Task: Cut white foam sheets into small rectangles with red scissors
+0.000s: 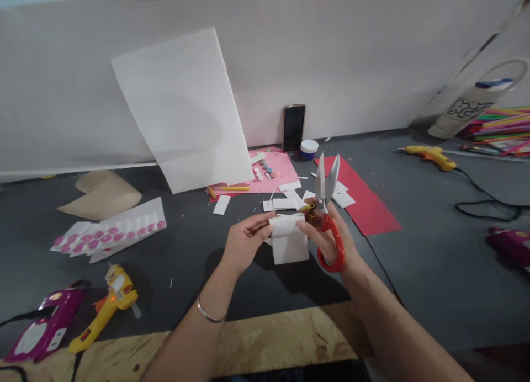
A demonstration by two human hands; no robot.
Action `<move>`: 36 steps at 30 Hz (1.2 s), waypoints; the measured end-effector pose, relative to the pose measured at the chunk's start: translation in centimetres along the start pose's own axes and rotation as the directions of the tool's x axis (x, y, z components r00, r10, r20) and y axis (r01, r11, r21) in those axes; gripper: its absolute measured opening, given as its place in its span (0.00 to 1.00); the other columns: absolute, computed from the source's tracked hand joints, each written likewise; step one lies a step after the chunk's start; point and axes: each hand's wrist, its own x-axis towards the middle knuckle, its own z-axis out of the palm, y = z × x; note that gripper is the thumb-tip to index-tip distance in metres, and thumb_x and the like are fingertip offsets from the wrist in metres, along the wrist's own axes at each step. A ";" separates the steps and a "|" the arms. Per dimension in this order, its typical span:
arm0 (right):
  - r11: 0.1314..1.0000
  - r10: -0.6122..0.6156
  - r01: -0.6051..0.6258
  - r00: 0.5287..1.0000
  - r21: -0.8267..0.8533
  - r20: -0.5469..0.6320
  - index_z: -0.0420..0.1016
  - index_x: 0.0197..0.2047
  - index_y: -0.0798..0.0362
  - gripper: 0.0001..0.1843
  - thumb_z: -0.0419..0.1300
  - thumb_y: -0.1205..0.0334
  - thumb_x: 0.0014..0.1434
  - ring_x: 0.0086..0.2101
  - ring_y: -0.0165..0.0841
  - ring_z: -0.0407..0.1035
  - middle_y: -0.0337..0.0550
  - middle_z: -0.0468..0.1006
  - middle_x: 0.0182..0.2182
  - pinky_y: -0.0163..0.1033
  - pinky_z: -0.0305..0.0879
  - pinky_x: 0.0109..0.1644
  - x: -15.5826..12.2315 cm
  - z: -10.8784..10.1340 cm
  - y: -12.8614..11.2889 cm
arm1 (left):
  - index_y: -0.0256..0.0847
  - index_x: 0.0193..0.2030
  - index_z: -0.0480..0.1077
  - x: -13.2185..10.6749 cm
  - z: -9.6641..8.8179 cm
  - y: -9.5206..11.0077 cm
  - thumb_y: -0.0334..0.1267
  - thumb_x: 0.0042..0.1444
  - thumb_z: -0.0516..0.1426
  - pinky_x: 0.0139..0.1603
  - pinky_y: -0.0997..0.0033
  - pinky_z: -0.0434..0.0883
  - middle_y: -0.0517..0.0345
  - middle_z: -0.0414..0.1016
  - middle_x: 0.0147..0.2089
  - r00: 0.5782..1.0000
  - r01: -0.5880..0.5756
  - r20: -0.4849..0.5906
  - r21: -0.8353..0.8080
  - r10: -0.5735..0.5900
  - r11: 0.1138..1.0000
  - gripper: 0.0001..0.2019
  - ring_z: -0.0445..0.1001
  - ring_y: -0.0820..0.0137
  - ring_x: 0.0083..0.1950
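Note:
Between both hands, above the dark table, is a small white foam-board piece [290,243], roughly square. My left hand [244,243] pinches its upper left edge between thumb and fingers. My right hand [336,235] grips its upper right edge with the thumb and also carries a pair of scissors [334,238] with red handles. The blades point up and away, spread apart, with nothing between them. Just beyond my hands lie several white cut-offs [285,203]. A yellow object [308,210] shows partly behind the piece and the right hand; its kind is hidden.
A large white board [186,111] leans on the wall. Behind my hands are pink paper [285,169], a phone [293,128], a small jar [308,149] and red card [368,205]. Corded yellow glue guns lie left [105,310] and right [430,155]; a bottle [464,109] stands far right.

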 end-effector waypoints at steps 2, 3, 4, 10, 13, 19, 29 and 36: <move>1.000 -0.010 0.010 1.000 0.000 -0.009 0.65 0.50 0.44 0.25 0.68 0.50 0.53 0.37 0.37 0.71 0.41 0.73 0.38 0.44 0.69 0.41 -0.1 0.1 0.0 | 0.40 0.45 0.79 0.0 0.0 -0.2 0.43 0.46 0.68 0.44 0.67 0.76 0.45 0.82 0.46 1.000 -0.005 -0.008 -0.007 0.005 1.000 0.18 0.80 0.60 0.47; 1.000 -0.019 0.019 1.000 -0.002 -0.020 0.65 0.50 0.44 0.24 0.68 0.51 0.54 0.38 0.37 0.71 0.41 0.73 0.38 0.44 0.69 0.43 -0.1 0.2 0.1 | 0.40 0.46 0.79 0.0 0.0 -0.3 0.43 0.47 0.68 0.42 0.68 0.75 0.45 0.82 0.46 1.000 -0.011 -0.015 -0.020 0.011 1.000 0.19 0.80 0.61 0.45; 1.000 -0.029 0.029 0.999 -0.008 -0.031 0.64 0.50 0.44 0.24 0.68 0.52 0.54 0.38 0.37 0.71 0.41 0.73 0.38 0.45 0.69 0.44 -0.2 0.3 0.2 | 0.40 0.48 0.78 0.0 0.2 -0.4 0.43 0.47 0.67 0.41 0.69 0.75 0.46 0.82 0.45 1.000 -0.016 -0.018 -0.038 0.016 0.999 0.20 0.80 0.62 0.44; 0.995 -0.080 0.073 0.991 -0.071 -0.107 0.64 0.51 0.44 0.24 0.68 0.53 0.54 0.41 0.38 0.70 0.42 0.72 0.40 0.47 0.68 0.48 -0.5 0.7 0.6 | 0.38 0.39 0.78 -0.3 2.2 -0.8 0.47 0.43 0.69 0.41 0.69 0.74 0.50 0.82 0.38 0.999 0.044 -0.028 -0.096 -0.047 0.994 0.18 0.78 0.66 0.37; 0.998 -0.061 0.059 0.995 -0.028 -0.074 0.64 0.50 0.44 0.22 0.67 0.53 0.55 0.38 0.37 0.70 0.40 0.72 0.38 0.44 0.69 0.43 -0.6 0.8 0.4 | 0.37 0.36 0.78 -0.3 2.1 -0.6 0.49 0.43 0.69 0.37 0.71 0.72 0.52 0.82 0.35 0.996 0.083 -0.036 -0.063 -0.085 0.995 0.18 0.76 0.69 0.33; 0.998 0.055 -0.053 0.996 -0.033 0.070 0.65 0.50 0.44 0.23 0.68 0.52 0.53 0.36 0.36 0.72 0.41 0.75 0.37 0.41 0.69 0.39 -0.6 0.7 -0.2 | 0.37 0.37 0.79 0.3 -0.2 1.2 0.49 0.47 0.66 0.25 0.75 0.64 0.56 0.78 0.28 0.980 0.107 0.145 0.209 -0.139 0.972 0.17 0.71 0.71 0.26; 0.998 0.067 -0.068 0.997 0.005 0.026 0.65 0.47 0.45 0.23 0.69 0.53 0.50 0.36 0.33 0.71 0.37 0.72 0.34 0.37 0.67 0.37 -0.8 1.6 0.1 | 0.35 0.40 0.77 -0.1 0.4 1.5 0.51 0.47 0.65 0.29 0.74 0.65 0.57 0.76 0.30 0.965 0.156 0.154 0.316 -0.213 0.936 0.20 0.71 0.70 0.29; 0.997 0.073 -0.072 0.995 -0.014 0.070 0.65 0.46 0.45 0.26 0.71 0.53 0.47 0.37 0.34 0.72 0.37 0.72 0.33 0.38 0.68 0.38 -1.0 2.0 -0.8 | 0.35 0.39 0.77 -0.1 0.4 1.9 0.48 0.48 0.65 0.31 0.74 0.66 0.55 0.79 0.33 0.968 0.164 0.121 0.357 -0.220 0.920 0.17 0.72 0.70 0.31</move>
